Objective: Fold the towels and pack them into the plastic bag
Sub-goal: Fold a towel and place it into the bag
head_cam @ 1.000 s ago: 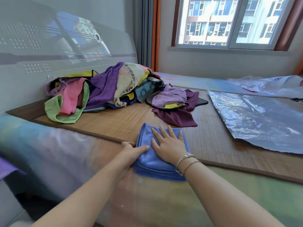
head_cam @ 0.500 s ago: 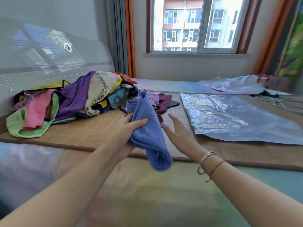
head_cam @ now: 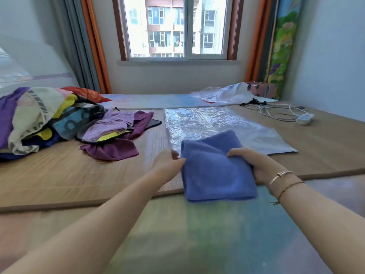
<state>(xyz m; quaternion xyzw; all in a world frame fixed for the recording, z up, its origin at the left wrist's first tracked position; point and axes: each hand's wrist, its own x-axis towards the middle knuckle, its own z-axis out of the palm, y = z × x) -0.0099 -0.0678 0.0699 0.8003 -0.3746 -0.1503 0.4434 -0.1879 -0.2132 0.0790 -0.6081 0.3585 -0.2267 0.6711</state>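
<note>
Bamboo matting (head_cam: 59, 175) is stretching out under everything I'm seeing, laid over a pastel sheet (head_cam: 197, 234) that is showing along the near edge. Off to my left, the heap of unfolded towels (head_cam: 39, 119) is sprawling in purple, cream, yellow and teal, with a maroon towel (head_cam: 112, 149) spilling out at its front. Straight ahead, the clear plastic bag (head_cam: 213, 123) is lying flat on the mat, its near end tucked behind what I'm holding. Now the folded blue towel (head_cam: 215, 169) is sitting between my hands, raised in front of the bag and hanging down over the mat's front edge. My right hand (head_cam: 254, 165) is clamping its right side, thumb on top and fingers tucked beneath. My left hand (head_cam: 167, 165) is touching the towel's left edge with the thumb against the cloth; it is blurring, and I cannot tell whether those fingers are closing on the fabric. Two thin bracelets (head_cam: 284, 178) are circling my right wrist. Far right, a white cable (head_cam: 276, 113) is lying coiled on the mat.
</note>
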